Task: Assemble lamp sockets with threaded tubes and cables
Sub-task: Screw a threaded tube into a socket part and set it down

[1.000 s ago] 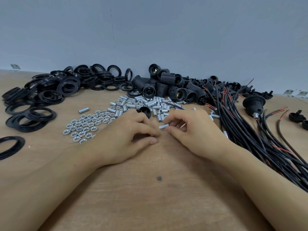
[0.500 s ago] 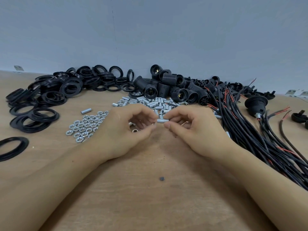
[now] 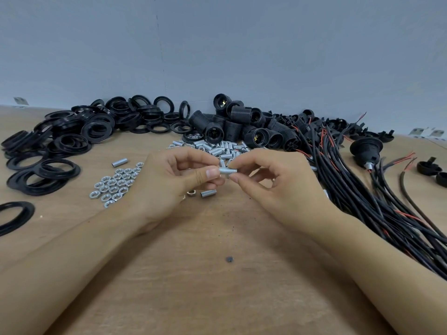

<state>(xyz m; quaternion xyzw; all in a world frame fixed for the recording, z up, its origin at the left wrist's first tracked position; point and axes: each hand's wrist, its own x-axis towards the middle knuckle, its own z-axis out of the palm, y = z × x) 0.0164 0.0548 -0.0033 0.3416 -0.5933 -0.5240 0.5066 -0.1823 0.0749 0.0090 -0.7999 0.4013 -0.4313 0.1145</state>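
A threaded tube [image 3: 227,170] is pinched above the tabletop [image 3: 217,274] between the left hand [image 3: 169,187] and right hand [image 3: 273,187]; fitting appears barely begun, and a nut [image 3: 191,192] or socket [image 3: 214,134] is likely needed next.

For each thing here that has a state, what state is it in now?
Threaded tube: held off the table, pinched at both ends.
Left hand: pinches the tube.
Right hand: pinches the tube.
Nuts: loose on the table.
Cables: lying bundled.
Sockets: piled, unassembled.
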